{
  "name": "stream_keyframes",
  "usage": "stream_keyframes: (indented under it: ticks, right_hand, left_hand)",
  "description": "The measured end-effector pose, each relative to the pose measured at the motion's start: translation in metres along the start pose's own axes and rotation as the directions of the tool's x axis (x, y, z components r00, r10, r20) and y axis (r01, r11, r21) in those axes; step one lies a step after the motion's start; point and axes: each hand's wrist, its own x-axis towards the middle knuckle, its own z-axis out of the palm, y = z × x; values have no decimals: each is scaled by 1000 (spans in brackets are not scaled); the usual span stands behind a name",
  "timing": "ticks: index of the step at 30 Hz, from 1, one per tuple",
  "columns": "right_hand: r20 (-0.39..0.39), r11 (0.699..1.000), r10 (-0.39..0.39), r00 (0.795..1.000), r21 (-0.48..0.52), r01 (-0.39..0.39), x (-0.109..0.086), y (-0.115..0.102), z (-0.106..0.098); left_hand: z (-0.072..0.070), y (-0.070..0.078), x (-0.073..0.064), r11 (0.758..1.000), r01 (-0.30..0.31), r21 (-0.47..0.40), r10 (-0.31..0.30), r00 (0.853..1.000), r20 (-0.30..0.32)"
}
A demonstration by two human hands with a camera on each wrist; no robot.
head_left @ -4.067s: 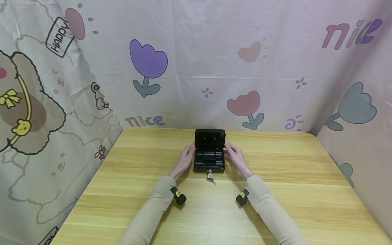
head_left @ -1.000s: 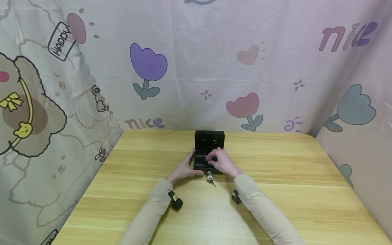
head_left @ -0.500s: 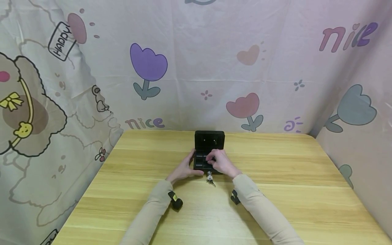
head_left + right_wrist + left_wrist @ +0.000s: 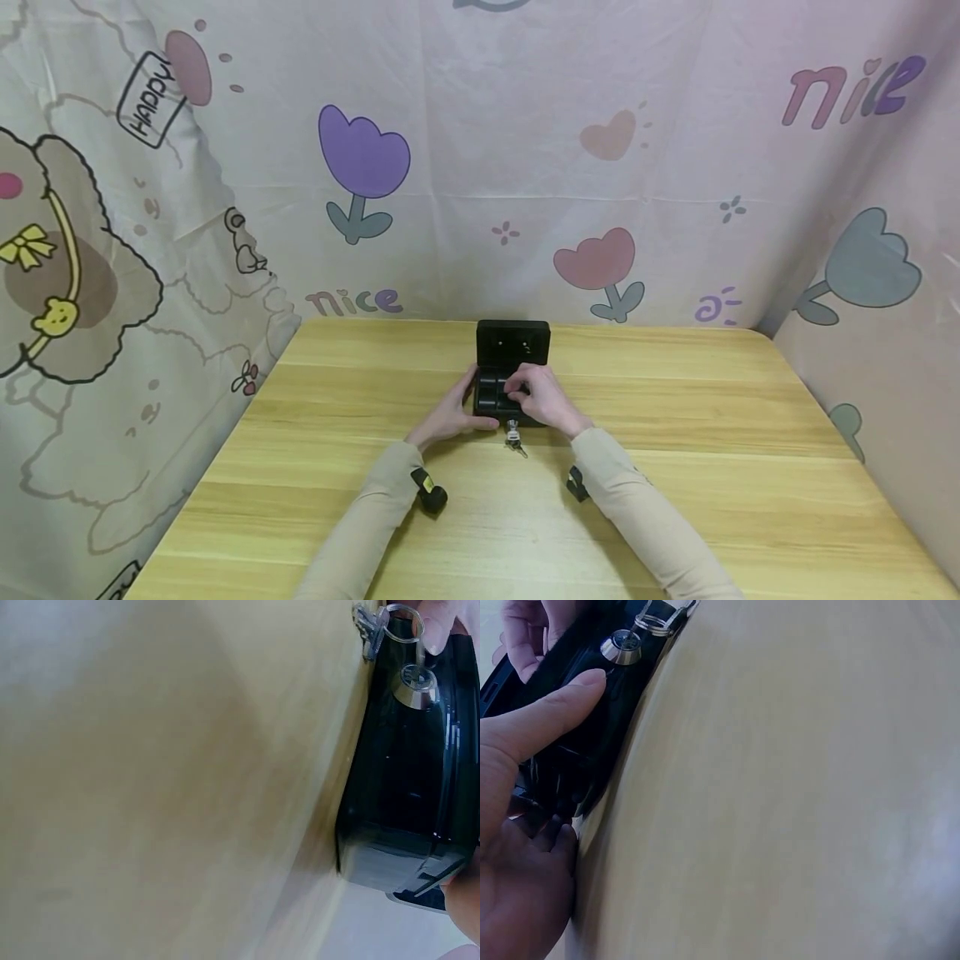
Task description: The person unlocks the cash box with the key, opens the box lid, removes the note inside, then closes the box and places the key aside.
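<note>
A black cash box (image 4: 513, 332) stands with its lid raised near the back of the table. My left hand (image 4: 450, 414) holds its left side, the thumb lying across the front wall below the lock. My right hand (image 4: 547, 396) reaches over the right half, thumb and fingers curled to pinch the middle of the black coin tray (image 4: 487, 390). That hand covers the tray's right part. In the right wrist view a silver lock (image 4: 415, 686) on the box front has a key in it, and a ring with more keys (image 4: 367, 630) hangs from that key.
The box stands on a light wooden table (image 4: 360, 367). Behind it hangs a printed cloth (image 4: 480, 150), close to the table's back edge. Black wrist cameras, one at the left cuff (image 4: 429, 492), sit low between the forearms.
Some four seconds ago both hands held the box's sides. Since then the right hand has moved onto the tray and the left thumb onto the front. In the last second almost nothing has moved.
</note>
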Motion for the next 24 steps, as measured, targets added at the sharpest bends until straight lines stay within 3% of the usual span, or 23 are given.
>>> stream_keyframes:
  ticks: [7,24]
  right_hand:
    - [-22,999,-13,1000,31,14,-1,0,-4]
    - [-94,995,-15,995,93,24,-9,-12,-26]
  left_hand:
    - [1,-3,2,998,-13,-56,13,1000,-1]
    - [-1,1,0,999,1,-36,-1,1000,-1]
